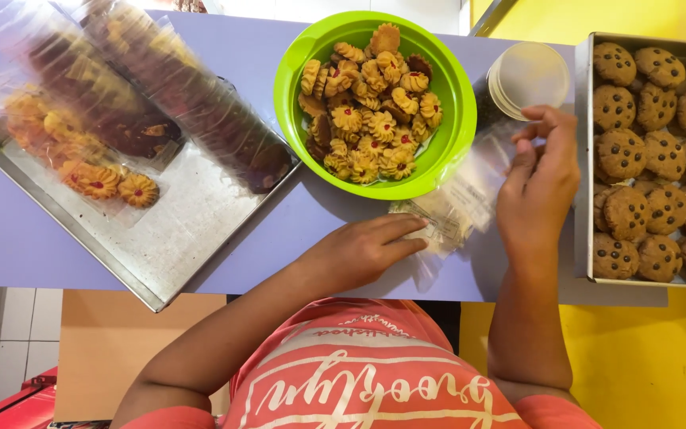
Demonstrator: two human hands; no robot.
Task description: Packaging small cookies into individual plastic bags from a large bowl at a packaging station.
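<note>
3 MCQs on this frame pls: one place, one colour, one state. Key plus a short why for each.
1. Where is the tray of chocolate chip cookies?
A. Right edge of the table
B. Left of the bowl
C. In the person's lap

2. What colour is the bowl that holds the swirl cookies?
A. Red
B. Bright green
C. White

3. What is the left hand doing?
A. Lifting a cookie
B. Resting flat on the clear plastic bags
C. Gripping the bowl rim

Key: 1 A, the tray sits at the far right, past the right hand. 2 B, the rim and wall are lime green. 3 B, the fingers lie stretched over the end of the bags on the table, while the right hand pinches at their other end.
</note>
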